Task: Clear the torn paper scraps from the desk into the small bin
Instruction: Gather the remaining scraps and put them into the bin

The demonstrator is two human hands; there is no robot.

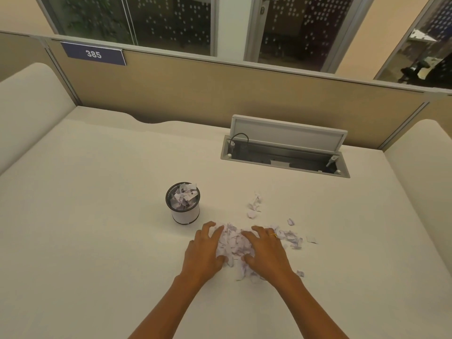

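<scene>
Loose heap of torn white paper scraps (233, 243) near the desk's front edge is cupped between left hand (204, 250) and right hand (266, 252), fingers spread, nothing pinched yet. Small round black-mesh bin (183, 204) (just beyond the left hand) looks nearly full, so spillage over its rim is likely if the heap is dropped in uncompressed. Outlying scraps toward the desk's right edge could be missed.

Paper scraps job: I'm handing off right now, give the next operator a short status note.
Left hand and right hand: open, fingers spread, cupped on either side of the main scrap pile, nothing lifted.
Small bin: upright on the desk, beyond the left hand, already nearly full of scraps.
Left: the pile, loose scraps right of it, and a far cluster.
</scene>
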